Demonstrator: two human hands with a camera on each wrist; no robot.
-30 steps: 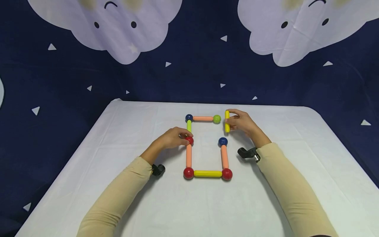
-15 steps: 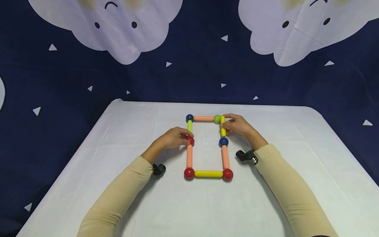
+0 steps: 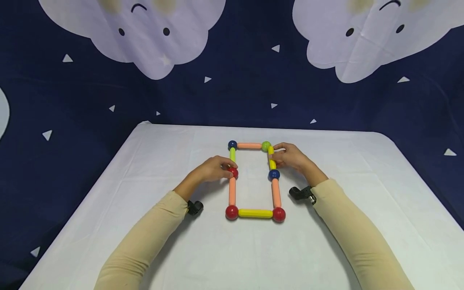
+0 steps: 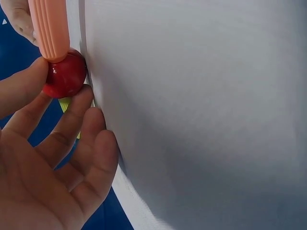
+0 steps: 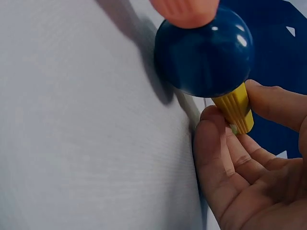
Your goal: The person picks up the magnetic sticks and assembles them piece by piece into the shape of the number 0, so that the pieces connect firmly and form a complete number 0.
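Coloured rods and balls form a rectangle on the table. On its left side my left hand [image 3: 214,169] pinches a red ball [image 4: 67,75], which joins an orange rod [image 4: 50,28] to a light green rod [image 3: 232,154]. Across from it, my right hand [image 3: 292,156] holds a yellow rod [image 3: 272,158] between thumb and fingers. That rod's near end meets a blue ball [image 5: 206,52]; its far end is right at a green ball [image 3: 266,146]. In the right wrist view, an orange rod [image 5: 187,9] sits on the blue ball's other side.
At the rectangle's near side lies another yellow rod [image 3: 255,213] between two red balls [image 3: 232,212]. A dark blue ball [image 3: 232,145] and an orange rod [image 3: 249,146] make up the far side. White cloth covers the table [image 3: 181,253]; a dark blue patterned backdrop [image 3: 246,96] hangs behind it.
My right hand has brought the yellow rod left and nearer, into the gap between the green ball and the blue ball. My left hand stays on the red ball.
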